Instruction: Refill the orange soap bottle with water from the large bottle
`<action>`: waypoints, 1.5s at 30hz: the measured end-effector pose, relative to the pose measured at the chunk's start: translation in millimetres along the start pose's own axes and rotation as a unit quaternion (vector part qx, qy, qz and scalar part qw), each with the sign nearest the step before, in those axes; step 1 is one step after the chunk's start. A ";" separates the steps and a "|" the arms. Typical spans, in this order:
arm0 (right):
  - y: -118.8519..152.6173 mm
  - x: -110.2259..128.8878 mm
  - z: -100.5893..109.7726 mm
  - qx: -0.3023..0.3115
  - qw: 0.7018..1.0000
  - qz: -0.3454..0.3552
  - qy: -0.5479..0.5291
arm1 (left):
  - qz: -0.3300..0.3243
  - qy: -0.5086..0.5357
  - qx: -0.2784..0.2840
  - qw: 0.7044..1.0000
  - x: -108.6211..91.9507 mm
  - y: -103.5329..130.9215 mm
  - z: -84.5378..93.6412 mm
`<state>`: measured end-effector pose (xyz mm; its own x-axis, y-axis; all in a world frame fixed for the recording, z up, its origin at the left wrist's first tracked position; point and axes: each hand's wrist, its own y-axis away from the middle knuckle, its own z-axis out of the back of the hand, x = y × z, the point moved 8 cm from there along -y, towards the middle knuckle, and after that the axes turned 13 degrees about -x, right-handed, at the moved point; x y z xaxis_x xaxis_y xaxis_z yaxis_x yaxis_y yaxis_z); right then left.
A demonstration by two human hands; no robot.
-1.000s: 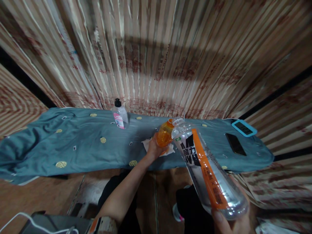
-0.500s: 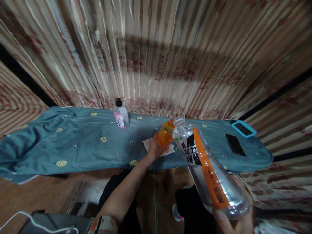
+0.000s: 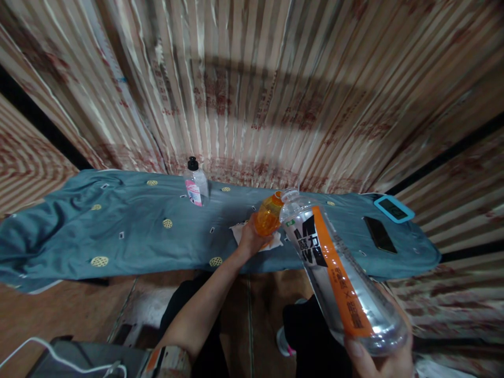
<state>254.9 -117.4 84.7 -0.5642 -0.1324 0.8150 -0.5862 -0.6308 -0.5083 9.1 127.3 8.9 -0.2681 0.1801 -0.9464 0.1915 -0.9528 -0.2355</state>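
Observation:
My left hand (image 3: 252, 238) is wrapped round a small orange bottle (image 3: 268, 215), which leans over a white tissue (image 3: 237, 231) on the cloth. A large clear bottle (image 3: 334, 268) with an orange and black label is held near its base by my right hand (image 3: 378, 354). It tilts down to the left, its open mouth right beside the neck of the orange bottle. Whether liquid passes between the two mouths is too small to tell.
A clear bottle with a black cap (image 3: 196, 185) stands towards the back of the teal cloth (image 3: 142, 231). To the right lie a black phone (image 3: 380, 234) and a blue-framed digital timer (image 3: 394, 208). Striped curtains (image 3: 252, 105) hang behind.

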 end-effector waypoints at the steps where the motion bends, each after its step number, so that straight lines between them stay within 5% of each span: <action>1: 0.5 7.4 -3.0 -0.002 1.000 0.004 0.002 | -0.002 0.003 0.001 1.000 -0.6 0.1 0.0; 6: 1.0 29.9 -7.8 -0.057 0.998 -0.017 0.020 | 0.009 0.014 0.012 1.000 0.8 0.1 -2.6; 13: -1.9 2.2 1.9 -0.022 0.999 -0.008 0.028 | 0.010 0.012 0.009 1.000 1.9 0.3 -4.3; 21: 5.2 55.4 -15.8 -0.076 0.995 -0.052 0.034 | 0.011 0.009 0.009 1.000 2.0 0.6 -1.7; 45: 3.6 65.0 -16.0 -0.062 0.995 -0.019 0.081 | 0.003 0.012 0.002 1.000 9.4 0.4 -4.3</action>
<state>206.8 -116.0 131.4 -0.6203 0.0216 0.7841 -0.6710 -0.5323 -0.5161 10.8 129.6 -1.1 -0.2451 0.1798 -0.9527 0.1889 -0.9550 -0.2289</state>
